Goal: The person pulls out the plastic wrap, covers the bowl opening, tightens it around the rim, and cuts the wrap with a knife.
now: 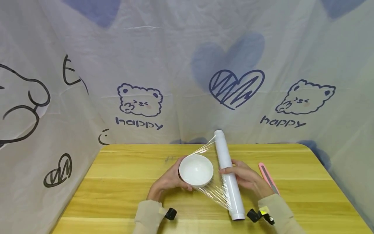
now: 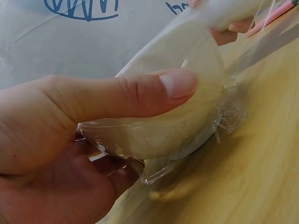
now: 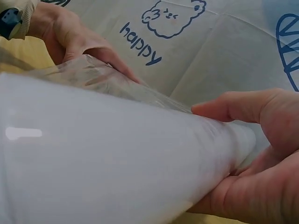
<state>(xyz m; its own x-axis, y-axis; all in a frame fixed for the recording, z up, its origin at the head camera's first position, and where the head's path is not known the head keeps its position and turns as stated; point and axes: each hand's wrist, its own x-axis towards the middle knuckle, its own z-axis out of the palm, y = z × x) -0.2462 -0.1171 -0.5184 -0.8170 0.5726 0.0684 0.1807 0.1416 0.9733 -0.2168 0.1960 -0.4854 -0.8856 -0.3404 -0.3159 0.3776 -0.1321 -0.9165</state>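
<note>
A white bowl (image 1: 196,170) is held by my left hand (image 1: 172,177), whose fingers curl round its left side; in the left wrist view the thumb (image 2: 140,91) lies across the bowl (image 2: 154,133). Clear plastic wrap (image 1: 215,191) stretches from the bowl to a white roll of cling film (image 1: 229,175). Crumpled film (image 2: 231,112) clings about the bowl's side. My right hand (image 1: 246,175) grips the roll near its middle, thumb on top. Close up in the right wrist view, the roll (image 3: 103,149) hides part of that hand's fingers.
A pink utility knife (image 1: 268,178) lies on the wooden table (image 1: 122,182) to the right of my right hand. Behind the table hangs a pale curtain (image 1: 181,65) with hearts and bear drawings, and it also runs along the left side.
</note>
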